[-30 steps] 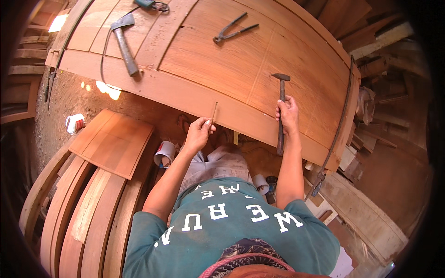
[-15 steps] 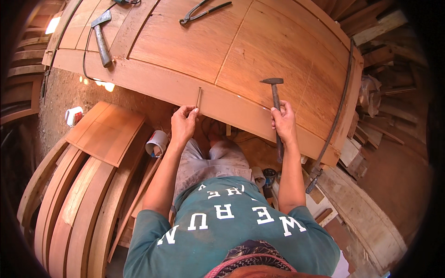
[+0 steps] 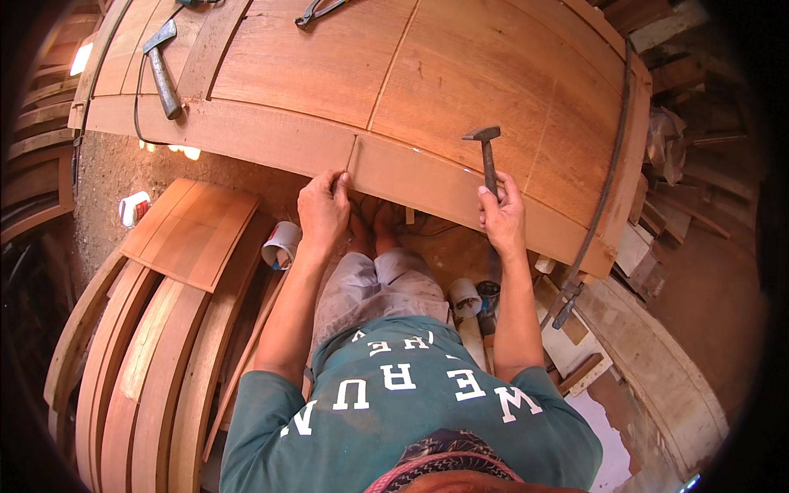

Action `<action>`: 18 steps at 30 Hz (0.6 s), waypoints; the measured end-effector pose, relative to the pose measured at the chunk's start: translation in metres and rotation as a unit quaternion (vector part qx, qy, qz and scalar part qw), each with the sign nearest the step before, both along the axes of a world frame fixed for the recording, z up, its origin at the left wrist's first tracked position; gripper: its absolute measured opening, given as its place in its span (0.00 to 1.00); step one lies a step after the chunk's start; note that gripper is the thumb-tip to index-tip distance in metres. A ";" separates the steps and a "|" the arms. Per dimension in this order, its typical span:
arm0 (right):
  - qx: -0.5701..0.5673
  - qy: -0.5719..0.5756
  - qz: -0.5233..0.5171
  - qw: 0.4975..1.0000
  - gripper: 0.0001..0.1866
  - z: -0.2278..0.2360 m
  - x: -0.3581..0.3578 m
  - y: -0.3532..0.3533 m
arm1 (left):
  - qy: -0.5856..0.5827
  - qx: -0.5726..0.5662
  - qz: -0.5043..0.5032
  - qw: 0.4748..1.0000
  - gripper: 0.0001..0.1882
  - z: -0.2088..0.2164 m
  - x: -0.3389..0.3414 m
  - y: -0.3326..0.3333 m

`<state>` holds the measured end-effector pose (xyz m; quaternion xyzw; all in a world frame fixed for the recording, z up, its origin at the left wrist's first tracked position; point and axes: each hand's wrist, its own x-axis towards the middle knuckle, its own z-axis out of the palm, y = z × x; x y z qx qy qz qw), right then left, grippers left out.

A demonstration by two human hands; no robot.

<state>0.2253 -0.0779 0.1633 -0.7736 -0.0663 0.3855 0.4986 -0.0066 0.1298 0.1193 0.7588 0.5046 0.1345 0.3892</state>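
My left hand (image 3: pixel 324 205) pinches the lower end of a thin, dark rod (image 3: pixel 353 153) between thumb and fingers. The rod points away from me, over the near edge rail of a large curved wooden panel (image 3: pixel 485 82); I cannot tell whether its far tip touches the wood. To the right, my right hand (image 3: pixel 503 215) is closed round the handle of a hammer (image 3: pixel 486 152). The hammer's dark head is up, over the panel's near part, and its lower handle is partly hidden by my hand and wrist.
A hatchet (image 3: pixel 164 74) and pincers (image 3: pixel 319 11) lie on the panel. A dark clamp bar (image 3: pixel 604 181) crosses its right end. Lower left, a small wooden panel (image 3: pixel 193 230) rests on several curved boards (image 3: pixel 148 361), beside a white bucket (image 3: pixel 282 245). Wood scraps (image 3: pixel 657 214) lie at the right.
The view has shifted, leaving the pincers partly cut off at the top. My left hand has turned, with its back more in view. The hammer's head has tilted slightly.
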 end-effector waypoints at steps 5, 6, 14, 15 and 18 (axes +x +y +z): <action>0.015 -0.007 0.014 1.000 0.18 -0.005 -0.011 0.001 | 0.018 0.060 -0.015 0.998 0.12 -0.004 -0.002 0.018; 0.012 -0.006 0.017 1.000 0.18 -0.004 -0.014 0.002 | 0.015 0.061 -0.016 0.998 0.12 -0.005 -0.002 0.018; 0.018 -0.029 0.042 0.999 0.18 0.000 -0.030 0.020 | -0.011 0.090 -0.033 0.995 0.10 -0.011 -0.008 0.019; 0.025 -0.032 0.044 0.998 0.18 0.000 -0.031 0.022 | -0.013 0.089 -0.035 0.995 0.10 -0.012 -0.009 0.020; 0.026 -0.029 0.055 0.998 0.18 0.006 -0.034 0.030 | -0.019 0.083 -0.038 0.996 0.10 -0.014 -0.010 0.020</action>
